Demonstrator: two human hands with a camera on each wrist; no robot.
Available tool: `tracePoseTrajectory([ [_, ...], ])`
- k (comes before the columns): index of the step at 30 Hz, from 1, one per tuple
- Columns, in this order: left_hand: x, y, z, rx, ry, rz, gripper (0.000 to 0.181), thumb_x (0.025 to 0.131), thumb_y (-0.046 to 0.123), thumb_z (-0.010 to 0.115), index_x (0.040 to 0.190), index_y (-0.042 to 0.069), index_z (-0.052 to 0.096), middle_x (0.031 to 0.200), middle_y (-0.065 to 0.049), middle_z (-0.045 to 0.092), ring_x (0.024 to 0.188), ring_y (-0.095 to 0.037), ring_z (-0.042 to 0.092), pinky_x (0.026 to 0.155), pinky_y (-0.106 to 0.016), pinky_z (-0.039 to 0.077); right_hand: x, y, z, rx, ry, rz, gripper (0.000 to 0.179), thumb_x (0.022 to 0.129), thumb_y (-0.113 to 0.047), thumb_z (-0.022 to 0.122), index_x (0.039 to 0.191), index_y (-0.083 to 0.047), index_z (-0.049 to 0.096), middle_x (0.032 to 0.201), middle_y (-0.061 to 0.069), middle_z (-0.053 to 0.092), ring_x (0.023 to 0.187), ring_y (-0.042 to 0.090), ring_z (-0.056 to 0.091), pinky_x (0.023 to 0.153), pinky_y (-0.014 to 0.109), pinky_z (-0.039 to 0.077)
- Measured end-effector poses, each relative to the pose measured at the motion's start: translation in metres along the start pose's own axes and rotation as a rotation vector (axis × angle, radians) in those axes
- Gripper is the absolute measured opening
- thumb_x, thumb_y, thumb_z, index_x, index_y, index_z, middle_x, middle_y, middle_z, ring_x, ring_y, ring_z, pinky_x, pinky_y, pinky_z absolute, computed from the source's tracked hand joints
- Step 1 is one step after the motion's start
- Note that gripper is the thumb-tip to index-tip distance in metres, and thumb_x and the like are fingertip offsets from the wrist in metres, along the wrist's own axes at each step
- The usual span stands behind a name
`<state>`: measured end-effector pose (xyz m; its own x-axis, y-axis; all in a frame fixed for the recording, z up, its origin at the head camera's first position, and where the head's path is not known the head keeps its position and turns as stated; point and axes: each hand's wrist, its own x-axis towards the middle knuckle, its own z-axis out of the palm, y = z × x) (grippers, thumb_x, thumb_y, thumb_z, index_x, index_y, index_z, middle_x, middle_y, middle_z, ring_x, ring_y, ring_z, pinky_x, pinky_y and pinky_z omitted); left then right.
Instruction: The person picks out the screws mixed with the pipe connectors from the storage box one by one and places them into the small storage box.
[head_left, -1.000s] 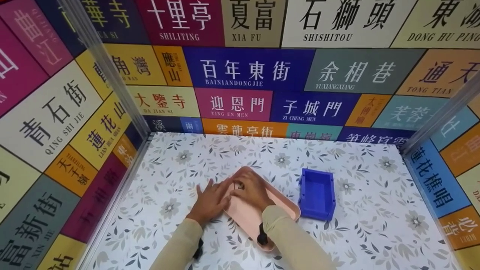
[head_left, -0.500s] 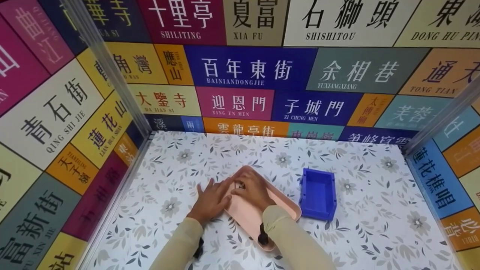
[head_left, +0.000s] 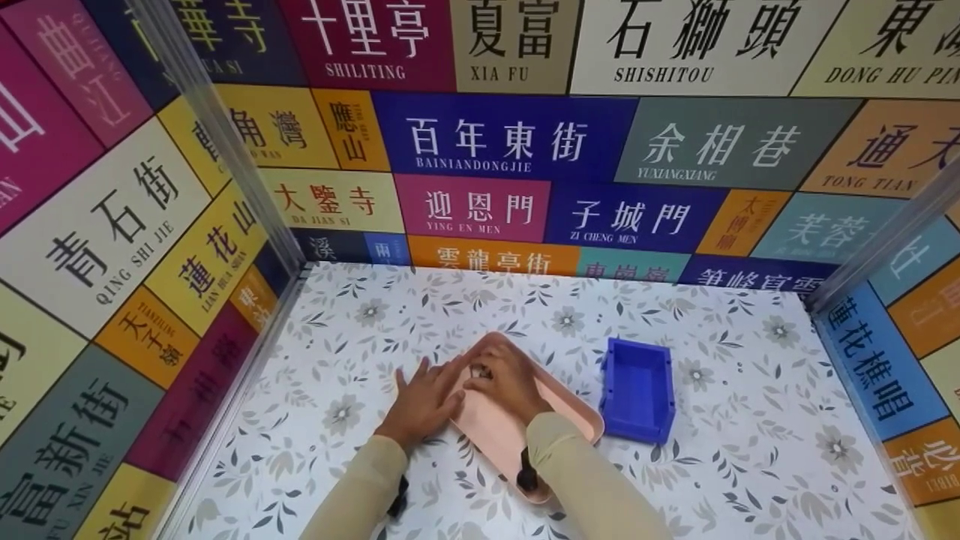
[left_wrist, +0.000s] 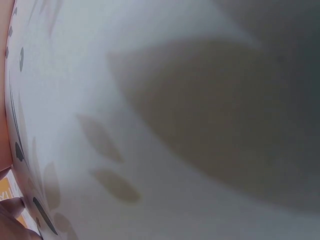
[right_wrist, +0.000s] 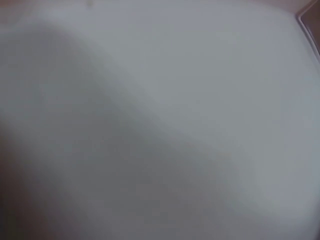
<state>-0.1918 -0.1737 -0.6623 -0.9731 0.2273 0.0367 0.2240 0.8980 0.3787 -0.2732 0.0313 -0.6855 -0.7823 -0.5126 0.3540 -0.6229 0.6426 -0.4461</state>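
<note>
Your right hand point(head_left: 508, 382) is over the far end of the tray, fingers curled downward, and appears to pinch a small object point(head_left: 481, 370) between thumb and fingers; the item is mostly hidden and too small to identify. Your left hand point(head_left: 421, 401) lies just left of it with the fingers spread and the thumb side at the tray's left rim; in my judgement this braces the tray against sliding while your right hand works. The tray point(head_left: 491, 427) is pink, shallow and rimmed, and lies flat and slantwise, its far corner beneath your right hand and its near end beneath your right forearm, an angle that probably suits your reach. Of its contents, only the small object at your fingertips can be made out; your hand and sleeve point(head_left: 592, 480) cover part of the interior. The bin point(head_left: 641, 390) is blue, deeper and upright, just beside the tray's right corner, its mouth facing up; you can see down to its blue floor. It is placed, I judge, within easy reach of your right hand. Both containers are on the desk point(head_left: 720, 435), which carries a white floral covering. Beyond it are walls point(head_left: 502, 120) of coloured lettered panels.
</note>
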Motion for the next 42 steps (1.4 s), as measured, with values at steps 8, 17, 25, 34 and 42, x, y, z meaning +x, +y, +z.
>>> tracePoseTrajectory([
  [8,0.0010,-0.0021,0.0024,0.026,0.011,0.013,0.063,0.104,0.056,0.038,0.162,0.047,0.016,0.151,-0.005,0.056,0.149,-0.052,0.031,0.111,-0.085,0.013,-0.0001,0.0050,0.0040,-0.036,0.083,-0.104,0.037,0.083,-0.049,0.080,0.102,-0.017,0.079,0.109,-0.002,0.073,0.111,0.018,0.065,0.105,0.036,0.049],
  [17,0.0016,0.0000,0.0024,0.017,-0.002,-0.019,0.063,0.104,0.054,0.041,0.161,0.050,0.015,0.153,-0.006,0.054,0.149,-0.052,0.030,0.112,-0.084,0.012,-0.0003,0.0060,0.0073,-0.105,0.115,-0.146,0.034,0.084,-0.049,0.080,0.096,-0.017,0.078,0.105,-0.002,0.072,0.107,0.019,0.065,0.103,0.037,0.050],
  [25,0.0014,-0.0012,0.0035,0.014,0.000,-0.012,0.063,0.103,0.056,0.039,0.161,0.048,0.015,0.153,-0.007,0.055,0.150,-0.051,0.029,0.113,-0.083,0.011,-0.0010,0.0042,0.0068,-0.104,0.133,-0.155,0.033,0.083,-0.048,0.081,0.090,-0.016,0.075,0.099,-0.001,0.069,0.104,0.020,0.064,0.100,0.038,0.051],
  [34,-0.0008,0.0012,0.0018,0.019,0.027,0.004,0.063,0.104,0.056,0.039,0.162,0.046,0.017,0.151,-0.004,0.056,0.149,-0.051,0.031,0.112,-0.083,0.013,-0.0036,0.0033,0.0077,-0.122,0.167,-0.173,0.038,0.084,-0.053,0.079,0.086,-0.016,0.068,0.091,-0.002,0.065,0.093,0.020,0.061,0.092,0.037,0.051],
  [42,0.0005,0.0026,0.0019,0.006,0.024,-0.006,0.062,0.105,0.058,0.036,0.161,0.050,0.013,0.154,-0.002,0.053,0.150,-0.051,0.030,0.112,-0.084,0.010,-0.0053,0.0029,0.0057,-0.115,0.119,-0.151,0.042,0.084,-0.056,0.077,0.097,-0.016,0.076,0.108,0.000,0.071,0.115,0.022,0.063,0.111,0.042,0.045],
])
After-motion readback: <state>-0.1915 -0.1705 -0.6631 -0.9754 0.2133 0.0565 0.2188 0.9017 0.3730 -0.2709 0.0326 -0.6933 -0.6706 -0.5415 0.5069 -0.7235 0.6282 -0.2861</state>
